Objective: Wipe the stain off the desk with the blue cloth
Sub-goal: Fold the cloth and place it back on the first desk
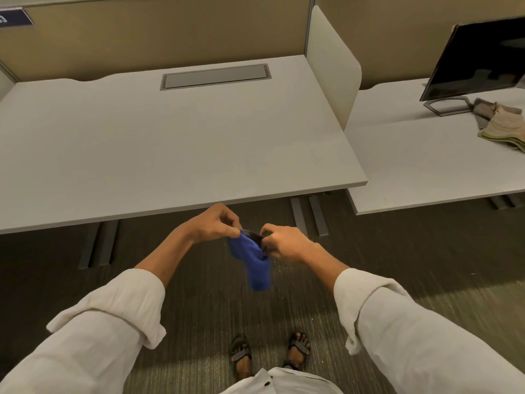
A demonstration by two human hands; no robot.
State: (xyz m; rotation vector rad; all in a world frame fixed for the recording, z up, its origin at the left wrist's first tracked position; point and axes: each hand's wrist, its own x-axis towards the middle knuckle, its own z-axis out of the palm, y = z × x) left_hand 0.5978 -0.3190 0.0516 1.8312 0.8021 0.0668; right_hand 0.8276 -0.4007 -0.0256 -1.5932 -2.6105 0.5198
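Both hands pinch the soft blue cloth by its bunched top, left hand and right hand closed on it; it hangs limp before the smooth grey desk's front edge. Any stain is perhaps too faint to see.

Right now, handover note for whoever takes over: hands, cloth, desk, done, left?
Left hand: pinching the top edge of the small bright blue cloth.
Right hand: pinching the same edge from the other side.
Cloth hangs bunched between both hands, above the carpet, short of the front edge of the pale grey desk, not touching it.
Done: cloth picked up.
Left: spread it, find the stain (none visible from here) and wipe. A black monitor stands on the neighbouring desk.
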